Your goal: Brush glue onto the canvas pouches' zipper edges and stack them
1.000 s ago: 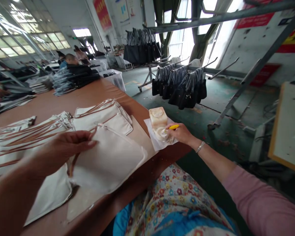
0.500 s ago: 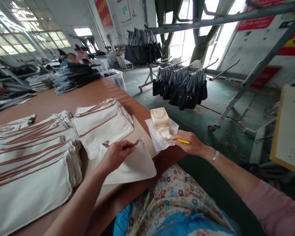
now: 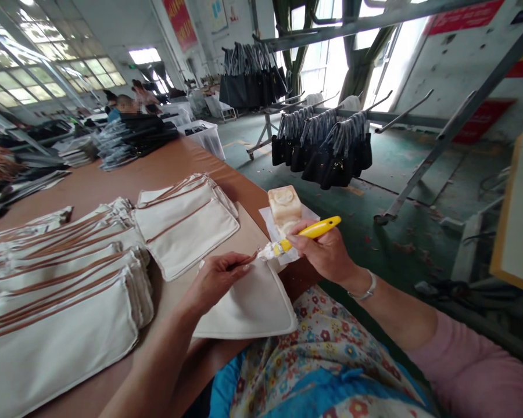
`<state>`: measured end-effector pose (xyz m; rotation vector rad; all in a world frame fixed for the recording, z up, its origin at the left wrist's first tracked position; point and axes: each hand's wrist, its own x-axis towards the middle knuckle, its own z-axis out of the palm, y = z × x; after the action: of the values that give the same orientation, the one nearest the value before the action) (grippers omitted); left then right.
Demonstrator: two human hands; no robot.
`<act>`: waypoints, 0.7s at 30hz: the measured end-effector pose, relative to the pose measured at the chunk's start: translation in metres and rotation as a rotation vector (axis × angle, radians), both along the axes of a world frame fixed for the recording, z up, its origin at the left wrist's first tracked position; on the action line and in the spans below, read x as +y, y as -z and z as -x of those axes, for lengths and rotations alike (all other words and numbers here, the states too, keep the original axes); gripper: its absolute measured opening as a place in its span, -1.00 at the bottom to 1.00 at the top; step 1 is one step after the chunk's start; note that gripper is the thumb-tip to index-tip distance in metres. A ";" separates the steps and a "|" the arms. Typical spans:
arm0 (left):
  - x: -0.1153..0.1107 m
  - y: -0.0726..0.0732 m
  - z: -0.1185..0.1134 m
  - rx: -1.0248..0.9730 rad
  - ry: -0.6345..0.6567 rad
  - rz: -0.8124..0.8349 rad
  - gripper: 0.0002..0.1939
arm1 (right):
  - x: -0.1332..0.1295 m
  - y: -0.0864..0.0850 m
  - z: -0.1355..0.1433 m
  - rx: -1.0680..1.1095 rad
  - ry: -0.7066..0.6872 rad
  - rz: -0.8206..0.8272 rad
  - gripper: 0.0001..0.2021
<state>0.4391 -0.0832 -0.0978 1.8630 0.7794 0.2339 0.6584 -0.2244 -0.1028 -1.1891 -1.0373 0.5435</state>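
Note:
My left hand (image 3: 218, 278) pinches the brown-trimmed top edge of a cream fabric panel (image 3: 253, 307) lying at the table's near edge. In my right hand (image 3: 325, 249) is a yellow-handled brush (image 3: 316, 228), its whitish, caked bristles touching the panel's upper corner by my left fingertips. Behind that hand a glue-stained, cream-coloured container (image 3: 284, 203) rests on a white sheet (image 3: 268, 219) at the table edge. My fingers partly cover the container's near end.
Stacks of cream panels with brown trim (image 3: 61, 313) cover the left of the brown table (image 3: 192, 157); a smaller stack (image 3: 187, 226) lies ahead. Black bags (image 3: 331, 157) hang from a metal rack (image 3: 401, 119) beyond the right edge. Co-workers (image 3: 126, 104) are far off at left.
My right hand has lifted the brush from the container and brought it left to the panel's corner. My left hand still grips the panel's edge, which has shifted slightly right.

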 end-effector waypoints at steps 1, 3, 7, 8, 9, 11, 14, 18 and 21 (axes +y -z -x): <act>-0.001 -0.001 0.000 -0.010 0.019 -0.007 -0.59 | 0.002 -0.001 0.001 -0.051 0.010 0.004 -0.85; -0.004 -0.001 0.001 -0.026 0.047 -0.026 -0.61 | 0.005 -0.001 0.000 -0.104 0.071 -0.002 -0.85; -0.007 0.003 0.002 -0.037 0.045 -0.065 -0.65 | 0.000 -0.004 -0.001 -0.050 0.146 -0.026 -0.84; -0.007 0.003 0.002 -0.040 0.048 -0.069 -0.66 | -0.002 -0.004 0.000 -0.045 0.124 -0.023 -0.84; -0.008 0.004 0.001 -0.045 0.053 -0.073 -0.67 | -0.004 -0.004 0.001 -0.057 0.100 -0.017 -0.84; -0.010 0.006 0.001 -0.057 0.057 -0.103 -0.69 | -0.006 -0.003 0.003 -0.110 0.079 -0.012 -0.85; -0.016 0.006 0.003 -0.095 0.052 -0.211 -0.75 | -0.005 0.002 -0.003 -0.103 0.183 -0.031 -0.85; -0.028 0.007 0.009 -0.187 0.105 -0.407 -0.83 | 0.002 0.007 -0.012 0.150 0.202 -0.047 -0.86; -0.033 0.009 0.013 -0.232 0.148 -0.617 -0.88 | 0.006 0.005 -0.006 0.399 0.016 0.013 -0.84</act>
<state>0.4262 -0.1165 -0.1072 2.4020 0.4281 0.6394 0.6642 -0.2187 -0.1074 -1.0442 -0.6832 0.7406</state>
